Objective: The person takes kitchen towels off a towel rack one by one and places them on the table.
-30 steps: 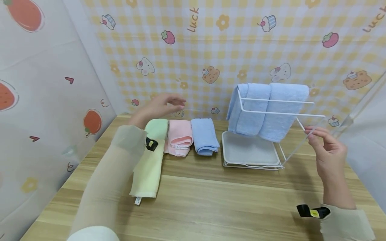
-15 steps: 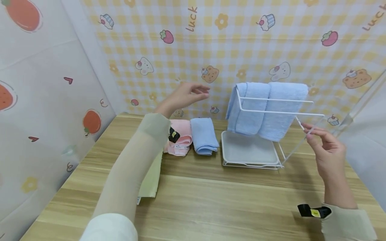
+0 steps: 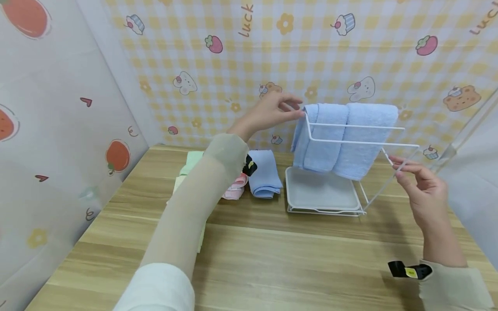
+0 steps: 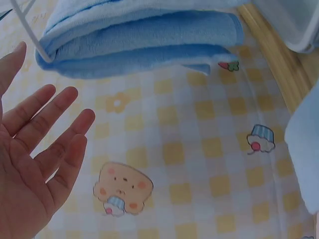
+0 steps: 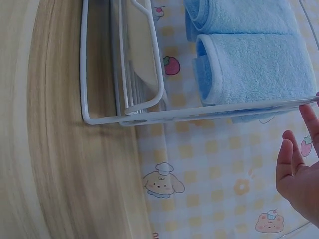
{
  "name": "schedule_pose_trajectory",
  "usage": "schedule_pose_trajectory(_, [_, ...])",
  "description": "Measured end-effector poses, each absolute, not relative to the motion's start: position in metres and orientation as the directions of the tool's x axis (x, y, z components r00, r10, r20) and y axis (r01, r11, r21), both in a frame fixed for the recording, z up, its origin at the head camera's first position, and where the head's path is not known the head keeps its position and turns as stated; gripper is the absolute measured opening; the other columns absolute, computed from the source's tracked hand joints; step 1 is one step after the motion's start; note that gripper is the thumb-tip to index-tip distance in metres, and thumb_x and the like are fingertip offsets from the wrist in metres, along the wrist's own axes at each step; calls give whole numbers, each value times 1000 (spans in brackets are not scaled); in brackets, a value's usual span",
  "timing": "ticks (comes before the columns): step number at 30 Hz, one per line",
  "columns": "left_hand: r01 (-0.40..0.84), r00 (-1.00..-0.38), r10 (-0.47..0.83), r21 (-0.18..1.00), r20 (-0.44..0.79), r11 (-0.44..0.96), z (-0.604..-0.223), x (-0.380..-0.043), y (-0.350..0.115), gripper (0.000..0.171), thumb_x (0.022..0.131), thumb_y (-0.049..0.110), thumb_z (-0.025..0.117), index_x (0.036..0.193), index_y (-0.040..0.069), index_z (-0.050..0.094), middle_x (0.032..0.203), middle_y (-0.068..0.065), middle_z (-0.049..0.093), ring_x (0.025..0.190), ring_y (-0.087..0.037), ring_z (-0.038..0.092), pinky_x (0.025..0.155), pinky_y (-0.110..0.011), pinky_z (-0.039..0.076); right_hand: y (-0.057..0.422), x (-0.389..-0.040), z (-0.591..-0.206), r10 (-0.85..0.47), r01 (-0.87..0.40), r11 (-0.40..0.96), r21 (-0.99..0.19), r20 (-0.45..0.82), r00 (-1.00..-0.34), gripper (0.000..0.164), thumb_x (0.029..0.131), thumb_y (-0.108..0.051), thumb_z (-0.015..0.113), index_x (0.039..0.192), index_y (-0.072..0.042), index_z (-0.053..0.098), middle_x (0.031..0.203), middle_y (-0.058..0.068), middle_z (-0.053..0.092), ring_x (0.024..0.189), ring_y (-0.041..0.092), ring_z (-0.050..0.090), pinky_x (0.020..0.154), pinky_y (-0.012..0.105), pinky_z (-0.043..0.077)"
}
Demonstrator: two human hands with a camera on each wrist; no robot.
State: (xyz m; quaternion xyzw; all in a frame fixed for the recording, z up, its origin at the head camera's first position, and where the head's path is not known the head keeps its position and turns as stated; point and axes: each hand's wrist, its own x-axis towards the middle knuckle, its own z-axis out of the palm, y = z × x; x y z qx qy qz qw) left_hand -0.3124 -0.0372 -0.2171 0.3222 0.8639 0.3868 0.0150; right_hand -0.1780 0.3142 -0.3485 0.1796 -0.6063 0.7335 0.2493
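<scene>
A white wire rack [image 3: 362, 142] stands on the table with two folded light-blue towels hanging side by side over its rear top bars: a left towel [image 3: 326, 151] and a right towel [image 3: 359, 157]. My left hand [image 3: 268, 111] is at the rack's upper left corner, thumb beside the frame and fingers loosely extended; the left wrist view shows the palm [image 4: 25, 184] holding nothing. At the rack's right side, my right hand [image 3: 428, 194] pinches the side frame between thumb and fingers. In the right wrist view the thumb or finger touching that bar [image 5: 224, 107] is partly cut off.
A grey tray [image 3: 323, 190] sits in the rack's base. Left of it on the table lie a folded blue towel [image 3: 264, 175], a pink towel [image 3: 234, 190] and green [image 3: 192, 160] and yellow towels, partly hidden by my left arm. A patterned cloth wall [image 3: 218, 86] rises behind.
My left hand has moved right from above the green and pink towels to the rack's upper left corner. My right hand has stayed on the rack's side frame.
</scene>
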Motion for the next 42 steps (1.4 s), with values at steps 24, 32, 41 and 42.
schedule_pose_trajectory(24, [584,-785,608,473,121,660,-193,-318,13,45,90,33,74,132,21,63,135,5,62,127,-8,52,109,-21,39,323,-180,-346,-4,-587,-144,-796,594,-804,14,91,22,50,96,16,62,121,6,72,123,17,59,103,17,42])
schedule_pose_trajectory(32, [576,-791,595,504,143,644,-197,-319,17,45,89,28,76,131,18,64,133,3,64,123,-9,54,104,-19,41,324,-181,-350,-5,-605,-158,-780,613,-790,15,90,24,49,97,18,61,120,8,72,122,18,60,104,18,43])
schedule_pose_trajectory(41, [549,-819,547,512,173,660,-200,-321,22,34,90,27,75,122,19,70,123,6,68,113,-6,57,98,-17,42,322,-181,-349,52,-593,-121,-796,591,-805,11,90,23,51,95,21,60,117,7,74,119,17,63,102,19,45])
schedule_pose_trajectory(42, [540,-825,538,519,173,662,-200,-320,23,33,90,27,75,121,20,71,122,6,68,112,-6,57,98,-17,43,321,-181,-349,66,-589,-112,-801,585,-808,9,90,22,51,95,21,59,116,7,74,118,17,63,102,20,45])
